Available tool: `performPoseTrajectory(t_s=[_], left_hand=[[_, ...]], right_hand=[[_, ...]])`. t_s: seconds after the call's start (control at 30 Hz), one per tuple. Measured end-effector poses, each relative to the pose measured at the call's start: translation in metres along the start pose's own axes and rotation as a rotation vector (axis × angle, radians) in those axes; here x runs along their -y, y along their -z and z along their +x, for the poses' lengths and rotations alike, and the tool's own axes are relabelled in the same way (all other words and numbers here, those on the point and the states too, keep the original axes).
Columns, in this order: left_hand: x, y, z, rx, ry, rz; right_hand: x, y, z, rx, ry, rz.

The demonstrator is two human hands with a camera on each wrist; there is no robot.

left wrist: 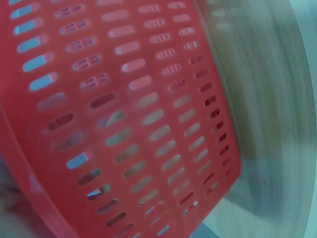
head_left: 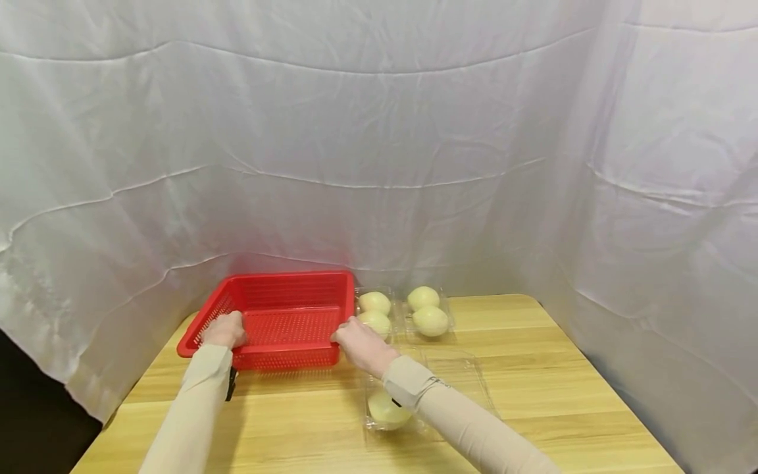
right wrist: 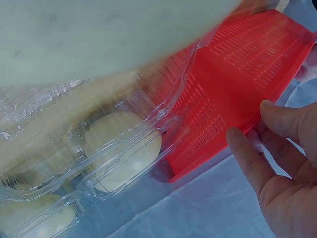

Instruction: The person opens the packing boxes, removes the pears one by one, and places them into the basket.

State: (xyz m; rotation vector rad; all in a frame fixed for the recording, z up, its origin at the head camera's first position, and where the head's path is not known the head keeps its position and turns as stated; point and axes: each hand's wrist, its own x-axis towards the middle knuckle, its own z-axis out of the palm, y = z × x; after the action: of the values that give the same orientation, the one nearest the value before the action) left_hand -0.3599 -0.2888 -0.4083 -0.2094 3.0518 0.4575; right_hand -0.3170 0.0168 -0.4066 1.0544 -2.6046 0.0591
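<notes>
A red plastic basket [head_left: 290, 357] with slotted walls sits at the back left of the wooden table, with nothing inside in the head view. My left hand [head_left: 225, 329] grips its near rim toward the left corner. At the near right corner, my right hand [head_left: 364, 345] holds the rim; the right wrist view shows its thumb and fingers [right wrist: 247, 161] pinching the red edge. The basket's slotted wall [left wrist: 124, 101] fills most of the left wrist view, where only a blurred bit of my left hand [left wrist: 12, 208] shows at the edge.
Pale yellow oval fruits [head_left: 431, 321] lie in clear plastic boxes right of the basket. Another yellow fruit [head_left: 386, 409] sits in a clear open box [head_left: 464, 375], partly under my right forearm. White cloth [head_left: 379, 131] hangs behind and beside the table [head_left: 551, 368].
</notes>
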Motion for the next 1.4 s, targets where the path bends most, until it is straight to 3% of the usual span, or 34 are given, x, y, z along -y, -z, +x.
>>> performPoseTrajectory(t_s=[0.1, 0.4, 0.63, 1.07, 1.4], left_hand=[[-0.002, -0.002, -0.001, -0.05, -0.042, 0.01], [-0.014, -0.018, -0.003, -0.308, -0.159, 0.038], [-0.02, -0.022, -0.006, -0.437, -0.23, 0.022], [-0.042, -0.031, -0.014, -0.548, -0.376, 0.001], [-0.067, -0.042, -0.022, -0.528, -0.428, -0.017]], right_hand=[[-0.001, 0.0, 0.0, 0.003, 0.009, 0.007], [-0.008, 0.002, 0.001, 0.002, 0.07, 0.041], [-0.013, 0.001, -0.002, -0.005, 0.134, 0.092], [-0.027, 0.001, -0.015, -0.05, 0.264, 0.211], [-0.032, 0.004, -0.024, -0.044, 0.312, 0.222]])
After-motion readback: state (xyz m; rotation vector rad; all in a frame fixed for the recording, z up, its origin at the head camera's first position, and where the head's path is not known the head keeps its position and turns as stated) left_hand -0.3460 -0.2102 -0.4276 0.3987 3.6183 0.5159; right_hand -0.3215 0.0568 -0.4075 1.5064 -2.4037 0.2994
